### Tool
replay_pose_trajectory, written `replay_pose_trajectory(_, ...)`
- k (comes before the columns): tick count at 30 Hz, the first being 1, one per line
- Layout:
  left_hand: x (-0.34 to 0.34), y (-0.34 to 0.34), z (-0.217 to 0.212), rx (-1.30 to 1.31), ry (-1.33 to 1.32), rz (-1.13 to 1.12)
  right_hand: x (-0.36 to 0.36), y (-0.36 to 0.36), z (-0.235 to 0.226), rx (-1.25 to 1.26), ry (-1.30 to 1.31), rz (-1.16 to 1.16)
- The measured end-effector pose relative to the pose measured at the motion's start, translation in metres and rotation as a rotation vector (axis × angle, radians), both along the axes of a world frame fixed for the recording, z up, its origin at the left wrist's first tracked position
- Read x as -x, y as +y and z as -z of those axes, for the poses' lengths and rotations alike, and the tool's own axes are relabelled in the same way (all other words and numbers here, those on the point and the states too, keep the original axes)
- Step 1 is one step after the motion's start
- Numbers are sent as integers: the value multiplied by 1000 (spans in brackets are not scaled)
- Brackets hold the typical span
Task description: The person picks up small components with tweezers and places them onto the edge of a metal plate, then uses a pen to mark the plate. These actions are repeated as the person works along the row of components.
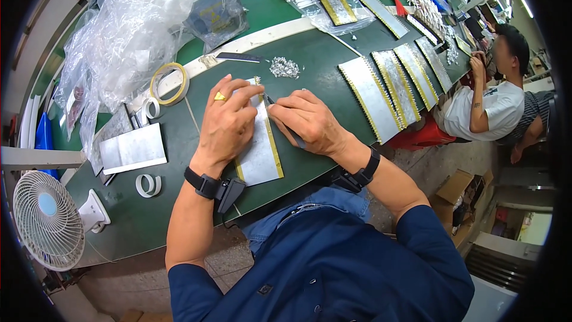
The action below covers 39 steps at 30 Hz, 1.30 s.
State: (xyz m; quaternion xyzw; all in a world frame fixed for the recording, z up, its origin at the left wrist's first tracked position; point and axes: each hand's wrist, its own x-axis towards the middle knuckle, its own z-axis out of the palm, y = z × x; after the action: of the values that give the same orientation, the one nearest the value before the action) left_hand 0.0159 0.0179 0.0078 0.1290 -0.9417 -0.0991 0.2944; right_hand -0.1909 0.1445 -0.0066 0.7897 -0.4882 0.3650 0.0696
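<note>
A flat silver metal plate [258, 154] with yellow strips along both long sides lies on the green table in front of me. My left hand [229, 116] rests over its left and upper part, fingers curled and pressed together at the far end. Whatever is between those fingertips is hidden. Wrapped round a thin grey tool with a dark pointed tip [266, 99] is my right hand [310, 120], just right of the plate. The tip points at the plate's far right edge, close to my left fingertips. Beyond them lies a pile of small shiny pieces [284, 67].
Several similar plates [370, 96] with toothed yellow edges lie to the right. On the left are a roll of yellowish tape [170, 83], white rolls [148, 185], a bare metal plate [133, 148] and a fan [49, 217]. Plastic bags [137, 30] heap behind. A co-worker [497, 92] sits far right.
</note>
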Motion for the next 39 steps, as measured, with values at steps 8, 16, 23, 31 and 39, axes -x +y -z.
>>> replay_pose_trajectory(8,10,17,-46,-211,80,178,5,-9,-2,74,3,-88)
replay_pose_trajectory(16,-5,10,-22,-472,273,-112,11,4,-9,-74,-525,260)
replay_pose_trajectory(23,-14,5,-10,-292,297,-192,23,25,-6,-417,-1135,383)
replay_pose_trajectory(31,-14,1,-8,-215,298,-136,3,42,-16,-559,-992,369)
replay_pose_trajectory(39,-15,-1,-7,-178,325,-147,-3,37,-15,-559,-995,361)
